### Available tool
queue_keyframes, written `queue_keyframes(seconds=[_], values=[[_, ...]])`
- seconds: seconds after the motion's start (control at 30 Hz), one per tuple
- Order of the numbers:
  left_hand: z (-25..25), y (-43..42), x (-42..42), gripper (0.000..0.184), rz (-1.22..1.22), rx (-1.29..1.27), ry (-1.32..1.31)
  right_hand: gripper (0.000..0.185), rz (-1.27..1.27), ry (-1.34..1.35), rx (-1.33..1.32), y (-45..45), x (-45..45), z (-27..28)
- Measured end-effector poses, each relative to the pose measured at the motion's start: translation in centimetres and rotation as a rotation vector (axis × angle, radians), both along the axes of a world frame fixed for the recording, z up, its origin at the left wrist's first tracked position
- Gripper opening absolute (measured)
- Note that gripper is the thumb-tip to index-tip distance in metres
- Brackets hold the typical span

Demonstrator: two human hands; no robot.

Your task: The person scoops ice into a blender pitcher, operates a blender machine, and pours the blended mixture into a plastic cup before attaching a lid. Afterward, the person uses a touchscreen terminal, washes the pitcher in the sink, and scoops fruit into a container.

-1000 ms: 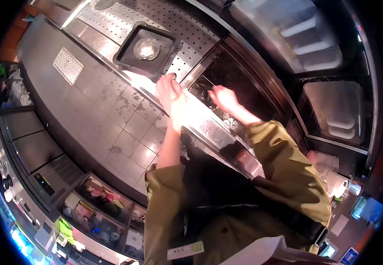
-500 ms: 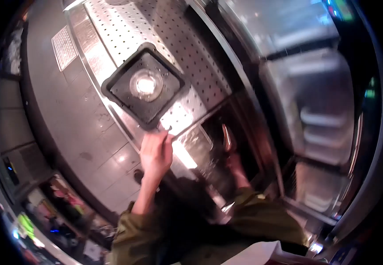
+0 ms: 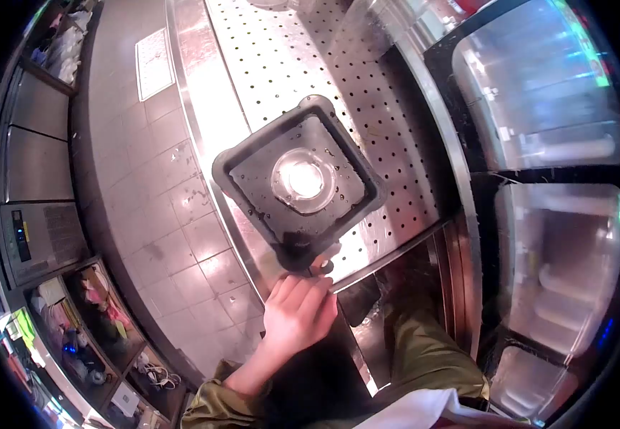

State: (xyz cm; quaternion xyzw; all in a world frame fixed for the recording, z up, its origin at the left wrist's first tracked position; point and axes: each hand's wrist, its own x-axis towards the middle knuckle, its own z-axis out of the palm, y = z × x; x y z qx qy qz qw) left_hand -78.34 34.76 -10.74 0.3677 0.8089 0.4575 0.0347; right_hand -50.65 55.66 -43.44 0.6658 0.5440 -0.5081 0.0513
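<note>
My left hand (image 3: 299, 312) is closed, fingers curled together, at the near corner of a black square tray-like piece (image 3: 253, 207). A small dark round thing shows by its fingertips; what the fingers hold is too small to name. Water drops cover the black piece, and a clear round part (image 3: 304, 180) sits in its middle, shining under the light. It rests on a perforated metal counter (image 3: 388, 161). My right sleeve (image 3: 424, 343) reaches into the dark recess past the counter's near edge, and my right hand cannot be made out there.
Clear-fronted bins (image 3: 567, 264) line the right side. A metal rim (image 3: 453, 150) runs between them and the counter. On the left are a tiled floor (image 3: 181, 236), shelves with small goods (image 3: 102, 307) and a metal cabinet (image 3: 38, 171). A clear container stands at the counter's back.
The view has swung and come closer to the black piece. My left hand stays by its near corner. My right hand, seen earlier over the recess, has dropped out of sight.
</note>
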Motion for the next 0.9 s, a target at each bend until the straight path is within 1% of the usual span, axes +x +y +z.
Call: queue_keyframes(seconds=[0.13,0.3,0.37,0.43,0.5,0.57,0.6,0.63,0.67,0.7,0.73,0.77,0.8,0.83,0.87,0.9], values=[[-0.5,-0.1,0.9,0.022,0.055,0.019,-0.007,0.022,0.004,0.032,0.004,-0.7,0.5,2.3],[-0.9,-0.2,1.4,0.029,0.093,0.08,0.065,0.019,-0.003,0.111,0.011,-0.9,1.4,5.3],[-1.2,-0.5,1.7,0.033,0.107,0.084,0.001,0.018,0.0,0.161,0.036,-0.3,2.1,6.5],[-1.5,-0.3,1.9,0.037,0.185,0.128,-0.011,0.017,-0.003,0.23,0.064,0.7,2.9,7.7],[-1.1,-0.5,2.1,0.038,0.133,0.142,-0.076,0.016,-0.047,0.294,0.065,0.7,4.1,8.9],[0.7,-1.1,2.3,0.037,0.085,0.162,-0.167,0.015,-0.122,0.382,0.07,1.2,5.4,10.0],[0.4,-1.0,2.2,0.037,0.072,0.147,-0.181,0.014,-0.159,0.451,0.074,1.9,6.2,9.7],[-0.4,-0.8,2.3,0.036,0.063,0.136,-0.205,0.014,-0.183,0.556,0.094,3.0,8.0,7.9],[-0.5,-0.9,2.3,0.035,0.052,0.157,-0.187,0.013,-0.193,0.488,0.069,0.3,7.0,14.6],[-0.4,-1.1,2.4,0.033,0.036,0.18,-0.174,0.013,-0.424,0.583,-0.031,-1.9,6.7,18.5],[0.0,-1.2,2.5,0.033,0.063,0.133,-0.142,0.014,-0.371,0.647,0.084,-4.1,6.4,21.8],[0.5,-1.2,2.7,0.032,0.082,0.098,-0.11,0.017,-0.216,0.705,0.02,-3.7,9.2,19.1],[0.5,-1.0,3.0,0.032,0.003,0.17,-0.007,0.018,-0.25,0.596,0.041,-6.3,8.5,24.7],[0.2,-0.9,3.1,0.03,0.045,0.098,-0.055,0.018,-0.354,0.71,0.054,-7.6,10.2,25.8],[-0.4,-0.6,3.2,0.029,-0.024,0.204,-0.065,0.018,-0.297,0.74,0.141,-10.1,11.6,30.9],[-1.1,-0.6,3.1,0.03,-0.041,0.174,-0.103,0.012,-0.17,1.078,0.127,-7.8,15.3,23.3]])
